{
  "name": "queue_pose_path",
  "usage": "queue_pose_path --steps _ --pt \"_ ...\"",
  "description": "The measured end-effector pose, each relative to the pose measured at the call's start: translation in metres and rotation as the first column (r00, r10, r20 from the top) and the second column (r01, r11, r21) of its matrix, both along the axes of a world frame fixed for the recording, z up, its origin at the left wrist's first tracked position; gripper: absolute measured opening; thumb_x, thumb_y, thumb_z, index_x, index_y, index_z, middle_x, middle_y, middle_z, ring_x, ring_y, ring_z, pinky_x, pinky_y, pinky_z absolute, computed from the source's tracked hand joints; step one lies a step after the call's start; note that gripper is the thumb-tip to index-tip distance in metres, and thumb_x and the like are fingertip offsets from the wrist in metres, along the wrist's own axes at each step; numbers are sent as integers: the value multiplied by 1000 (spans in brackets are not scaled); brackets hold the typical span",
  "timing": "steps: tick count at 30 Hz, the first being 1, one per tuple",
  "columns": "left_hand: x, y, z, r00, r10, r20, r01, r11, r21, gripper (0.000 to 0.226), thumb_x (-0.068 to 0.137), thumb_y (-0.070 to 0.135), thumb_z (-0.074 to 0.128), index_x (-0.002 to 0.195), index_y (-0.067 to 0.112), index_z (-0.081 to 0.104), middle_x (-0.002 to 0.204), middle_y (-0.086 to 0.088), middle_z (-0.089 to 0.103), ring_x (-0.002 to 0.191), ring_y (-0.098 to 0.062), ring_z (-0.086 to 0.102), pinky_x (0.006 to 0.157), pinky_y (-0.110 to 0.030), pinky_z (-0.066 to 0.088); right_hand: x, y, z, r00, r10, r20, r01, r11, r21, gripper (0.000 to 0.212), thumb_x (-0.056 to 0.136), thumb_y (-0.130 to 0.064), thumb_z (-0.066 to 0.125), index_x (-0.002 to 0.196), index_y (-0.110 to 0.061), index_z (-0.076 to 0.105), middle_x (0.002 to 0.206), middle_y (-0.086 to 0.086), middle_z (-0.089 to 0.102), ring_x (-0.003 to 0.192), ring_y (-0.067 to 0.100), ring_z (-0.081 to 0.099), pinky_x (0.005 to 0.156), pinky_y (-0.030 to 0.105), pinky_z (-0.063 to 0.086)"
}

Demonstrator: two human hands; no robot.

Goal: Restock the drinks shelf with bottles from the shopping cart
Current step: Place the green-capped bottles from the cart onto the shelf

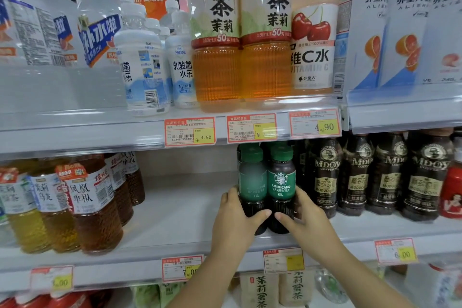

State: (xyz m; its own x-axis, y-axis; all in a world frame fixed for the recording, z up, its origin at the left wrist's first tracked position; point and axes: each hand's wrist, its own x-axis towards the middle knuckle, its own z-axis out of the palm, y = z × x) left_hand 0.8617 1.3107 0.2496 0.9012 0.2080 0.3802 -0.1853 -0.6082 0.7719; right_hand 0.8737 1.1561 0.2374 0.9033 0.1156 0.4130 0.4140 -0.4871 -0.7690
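Note:
Two dark coffee bottles with green caps and green labels stand side by side on the middle shelf (175, 210). My left hand (236, 217) wraps the left bottle (251, 180) from its left side. My right hand (303, 220) grips the right bottle (281, 182), the one marked Americano, from its right side. Both thumbs lie across the bottles' dark lower parts. More green caps show behind the pair. The shopping cart is out of view.
Dark coffee bottles (357, 177) stand close on the right, tea bottles (92, 202) on the left, with bare shelf between. The upper shelf edge with price tags (251, 129) hangs just above the green caps. Large tea bottles (216, 40) fill the shelf above.

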Motion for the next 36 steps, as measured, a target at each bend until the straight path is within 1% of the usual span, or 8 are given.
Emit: queue_pose_path --steps 10,17,21,24,27,31,34,36 --pt "5 -3 -1 1000 25 -14 -25 1000 -5 64 73 35 75 126 20 43 121 1 50 108 -15 52 84 -26 44 0 0 3 996 65 57 -62 996 -57 69 87 -18 61 142 -35 23 131 -20 47 122 2 45 96 20 40" --pt "-11 8 -4 999 -40 -33 42 996 79 80 76 41 72 141 26 28 135 3 42 120 -13 47 95 -32 44 -7 4 -2 995 -74 63 81 990 -115 77 88 -26 60 148 -22 13 137 2 38 129 18 39 97 26 37" --pt "-59 36 -20 982 -78 173 42 979 200 59 88 35 58 140 33 30 131 16 39 119 -1 42 98 -24 40 -49 29 -23 904 -221 367 211 975 69 53 90 -26 54 139 -16 37 131 0 44 125 9 39 104 22 32" --pt "-101 76 -55 958 -115 261 50 968 246 35 90 32 47 124 37 45 116 22 42 108 6 45 90 -12 36 -82 73 -57 888 -53 458 52 999 13 33 88 -24 48 120 -21 51 112 -7 52 109 5 45 97 14 33" --pt "-143 127 -109 976 -20 216 -32 972 233 29 91 28 42 112 20 60 110 10 54 96 -3 53 81 -10 39 -108 128 -105 934 186 304 -164 982 -96 24 89 -23 47 111 -22 56 104 -5 61 99 9 52 87 17 40" --pt "-200 198 -196 984 178 18 -178 971 161 23 89 24 45 104 19 61 98 11 58 82 -5 54 68 -17 44 -136 199 -180 918 397 14 -383 893 -235 23 88 -23 47 105 -18 61 98 -2 63 94 9 53 81 15 40" --pt "-254 242 -267 924 320 -209 -304 947 105 19 88 18 54 105 20 63 95 11 58 83 -8 57 69 -26 50 -153 248 -244 854 469 -226 -520 786 -334 27 88 -20 51 113 -17 61 109 -1 60 103 6 49 86 16 39" --pt "-292 264 -308 848 389 -361 -389 918 77 21 88 12 58 106 21 64 95 15 56 84 -8 58 70 -15 46 -164 278 -288 800 480 -360 -597 695 -400 31 89 -16 55 120 -17 58 119 1 57 112 12 48 90 25 40"
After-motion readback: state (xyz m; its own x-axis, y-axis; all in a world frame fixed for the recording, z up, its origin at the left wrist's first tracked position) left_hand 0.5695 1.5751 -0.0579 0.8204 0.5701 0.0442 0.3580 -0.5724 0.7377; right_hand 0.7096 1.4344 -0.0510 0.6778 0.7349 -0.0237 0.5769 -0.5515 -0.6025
